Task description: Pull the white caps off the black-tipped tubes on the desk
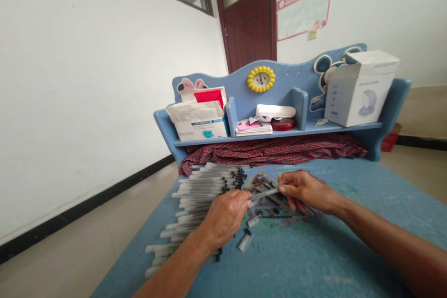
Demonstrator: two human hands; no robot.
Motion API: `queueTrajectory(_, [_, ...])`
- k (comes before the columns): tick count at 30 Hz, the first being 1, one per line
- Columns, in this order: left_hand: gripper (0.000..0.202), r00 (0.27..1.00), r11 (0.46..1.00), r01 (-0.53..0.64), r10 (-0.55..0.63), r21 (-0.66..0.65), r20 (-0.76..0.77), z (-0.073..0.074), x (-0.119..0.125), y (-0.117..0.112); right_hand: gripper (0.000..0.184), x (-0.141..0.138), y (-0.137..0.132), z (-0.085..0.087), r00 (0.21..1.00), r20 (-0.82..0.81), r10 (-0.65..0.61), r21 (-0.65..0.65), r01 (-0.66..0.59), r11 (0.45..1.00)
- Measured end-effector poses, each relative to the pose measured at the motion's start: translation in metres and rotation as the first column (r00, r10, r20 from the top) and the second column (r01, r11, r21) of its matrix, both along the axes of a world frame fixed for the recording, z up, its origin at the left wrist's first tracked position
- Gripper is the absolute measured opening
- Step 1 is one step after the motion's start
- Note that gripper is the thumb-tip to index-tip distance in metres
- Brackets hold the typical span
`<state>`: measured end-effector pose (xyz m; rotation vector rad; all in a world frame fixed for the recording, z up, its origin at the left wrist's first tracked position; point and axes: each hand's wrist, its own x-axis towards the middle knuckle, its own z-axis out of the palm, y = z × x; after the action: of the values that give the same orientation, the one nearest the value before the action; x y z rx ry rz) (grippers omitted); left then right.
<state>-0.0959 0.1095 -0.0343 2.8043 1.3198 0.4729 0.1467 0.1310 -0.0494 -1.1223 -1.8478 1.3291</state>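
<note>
While your left hand (225,214) and right hand (303,189) pinch its ends, fingers (287,189) closed, the translucent tube (264,194) spans between them over the tabletop (314,256), presumably for steadiness. Similar tubes (199,195) lie aligned leftward, likely for tidiness.

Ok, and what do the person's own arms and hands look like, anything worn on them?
The left forearm and right forearm are bare, no sleeve in view. The left hand and right hand are ungloved; no watch or bracelet shows at either wrist.

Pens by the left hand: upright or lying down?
Lying down: the pens lie side by side on the blue table, black ends to the right.
</note>
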Motion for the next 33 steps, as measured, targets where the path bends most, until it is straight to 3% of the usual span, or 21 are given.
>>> queueTrajectory(8, [0.021,1.000,1.000,0.011,-0.010,-0.029,0.023,0.000,0.000,0.000,0.036,-0.003,-0.002,0.001,0.991,0.118,-0.057,0.065,0.049,0.997])
queueTrajectory(14, [0.024,0.991,0.977,0.052,-0.025,-0.205,0.133,0.004,-0.001,0.000,0.032,0.002,0.002,-0.002,0.991,-0.125,0.044,-0.067,-0.053,0.996])
queueTrajectory(19, [0.027,0.983,0.926,0.015,0.056,-0.378,0.175,0.008,-0.006,0.005,0.030,0.007,0.006,-0.005,0.968,-0.248,0.033,-0.097,-0.059,0.993])
queueTrajectory(22, [0.026,0.982,0.925,-0.018,0.087,-0.380,0.165,0.008,-0.008,0.008,0.021,0.004,0.008,-0.008,0.987,-0.149,-0.063,-0.024,0.060,0.998])
queueTrajectory(26, [0.025,0.987,0.934,-0.043,0.094,-0.354,0.130,0.008,-0.007,0.009,0.005,-0.005,0.007,-0.011,0.975,0.126,-0.184,0.171,0.161,0.972])
queueTrajectory(29, [0.025,0.991,0.944,-0.045,0.083,-0.326,0.104,0.007,-0.005,0.008,0.011,-0.009,0.006,-0.011,0.943,0.240,-0.229,0.285,0.157,0.946])
queueTrajectory(33, [0.025,0.994,0.951,-0.046,0.075,-0.305,0.083,0.007,-0.004,0.006,0.021,-0.010,0.002,-0.006,0.948,0.245,-0.205,0.325,0.119,0.938])
